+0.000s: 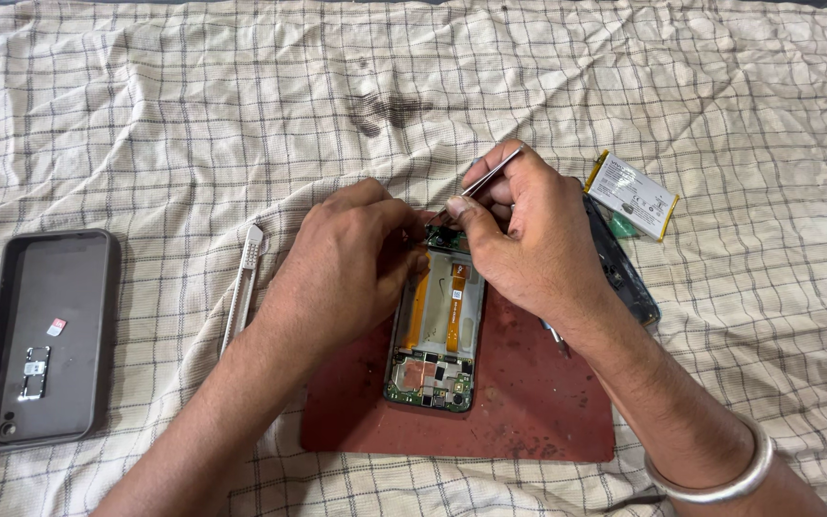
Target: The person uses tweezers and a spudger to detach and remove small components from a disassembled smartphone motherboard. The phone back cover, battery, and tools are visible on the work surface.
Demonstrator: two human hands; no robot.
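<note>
Opened phone [435, 335] on red mat [528, 402]; right hand [528, 239] fingers pinching tweezers [490, 174]; left hand [346, 263] steadying.

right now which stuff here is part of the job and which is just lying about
In use: opened phone, tweezers in right hand, left hand on the phone, red mat.

Lying about: grey case, battery, white tweezers, back cover, checked cloth.

Phone [435, 335] top end under hands.
</note>
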